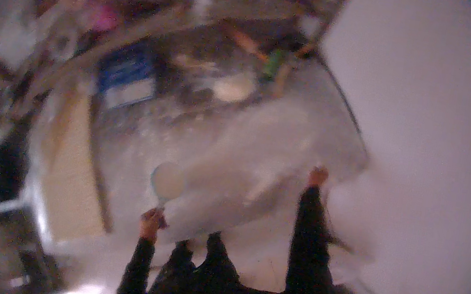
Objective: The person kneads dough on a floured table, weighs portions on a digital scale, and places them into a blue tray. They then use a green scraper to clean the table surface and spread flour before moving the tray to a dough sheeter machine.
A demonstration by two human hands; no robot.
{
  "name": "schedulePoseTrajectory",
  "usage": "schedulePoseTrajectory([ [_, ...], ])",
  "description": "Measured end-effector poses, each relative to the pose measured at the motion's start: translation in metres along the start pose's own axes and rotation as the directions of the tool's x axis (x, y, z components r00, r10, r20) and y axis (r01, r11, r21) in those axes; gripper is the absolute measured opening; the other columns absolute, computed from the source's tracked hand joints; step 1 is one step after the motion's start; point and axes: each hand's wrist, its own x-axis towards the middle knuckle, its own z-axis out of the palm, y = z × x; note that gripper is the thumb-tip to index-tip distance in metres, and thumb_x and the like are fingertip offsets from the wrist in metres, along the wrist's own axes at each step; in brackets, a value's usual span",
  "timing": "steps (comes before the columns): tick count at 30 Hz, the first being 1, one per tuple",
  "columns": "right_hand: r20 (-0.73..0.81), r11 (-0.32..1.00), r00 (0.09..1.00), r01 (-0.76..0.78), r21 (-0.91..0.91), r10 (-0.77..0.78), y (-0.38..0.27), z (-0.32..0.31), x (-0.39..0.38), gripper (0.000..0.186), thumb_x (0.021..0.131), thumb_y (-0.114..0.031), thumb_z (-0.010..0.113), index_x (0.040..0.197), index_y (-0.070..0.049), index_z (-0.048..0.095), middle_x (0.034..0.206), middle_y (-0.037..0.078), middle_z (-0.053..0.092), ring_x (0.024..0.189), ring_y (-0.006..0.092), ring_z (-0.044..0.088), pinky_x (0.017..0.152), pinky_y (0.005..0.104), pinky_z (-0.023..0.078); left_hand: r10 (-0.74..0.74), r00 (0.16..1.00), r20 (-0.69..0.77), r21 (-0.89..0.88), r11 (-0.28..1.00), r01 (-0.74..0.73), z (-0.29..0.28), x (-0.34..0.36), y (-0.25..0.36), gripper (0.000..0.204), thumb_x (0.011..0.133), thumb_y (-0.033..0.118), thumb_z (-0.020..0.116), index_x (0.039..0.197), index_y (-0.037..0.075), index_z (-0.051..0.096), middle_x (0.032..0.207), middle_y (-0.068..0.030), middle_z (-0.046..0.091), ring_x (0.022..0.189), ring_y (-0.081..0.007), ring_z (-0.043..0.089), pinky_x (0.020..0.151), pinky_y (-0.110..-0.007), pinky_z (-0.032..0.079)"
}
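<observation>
My left hand [152,223] is closed around the short handle of a pale, round, paddle-like thing [169,181]. Its flat disc points away from me, over the near part of a greyish, dusty-looking table [216,150]. Over by the table's right side, my right hand [318,176] is closed with the arm stretched forward. Whatever it holds, if anything, is too blurred to make out. The whole picture is smeared by motion, so fine detail is lost.
A long tan board [71,165] lies along the left. Farther back are a blue-and-white package [128,75], a cream rounded thing [234,87] and a green object [272,64]. Clutter fills a shelf behind. A white wall [429,115] rises at the right.
</observation>
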Motion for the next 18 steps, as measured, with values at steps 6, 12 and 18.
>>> schedulePoseTrajectory([
  [6,0.096,0.861,0.881,0.473,-0.188,-0.463,-0.157,-0.106,-0.111,0.019,0.076,-0.022,0.059,0.089,-0.009,0.063,0.094,0.006,0.064,0.100,0.0240,0.054,0.087,0.0378,0.038,-0.031,0.999,-0.026,-0.032,0.999,0.030,-0.075,-0.013,-0.035,0.025,0.085,0.025,0.058,0.073,0.003,0.056,0.058,-0.0037,0.052,0.047,-0.0124,0.049,0.046,-0.027,0.042],
  [12,-0.200,0.588,0.714,0.676,0.443,-0.670,-0.331,-0.092,-0.128,0.025,0.068,-0.015,0.065,0.091,-0.004,0.063,0.081,0.010,0.065,0.071,0.0237,0.062,0.066,0.0348,0.048,-0.019,1.000,0.017,-0.154,0.988,0.021,-0.098,0.003,-0.037,0.026,0.086,0.027,0.058,0.074,0.003,0.057,0.060,-0.0024,0.052,0.049,-0.0116,0.050,0.046,-0.026,0.043],
  [18,0.148,0.439,0.749,0.205,0.875,-0.646,-0.546,-0.104,-0.188,0.035,0.074,-0.011,0.058,0.106,0.001,0.060,0.085,0.011,0.065,0.071,0.0154,0.062,0.065,0.0291,0.048,-0.028,0.999,-0.016,-0.214,0.977,0.024,-0.157,0.077,-0.024,0.025,0.087,0.023,0.057,0.075,0.002,0.058,0.062,-0.0032,0.054,0.051,-0.0114,0.052,0.047,-0.027,0.044],
])
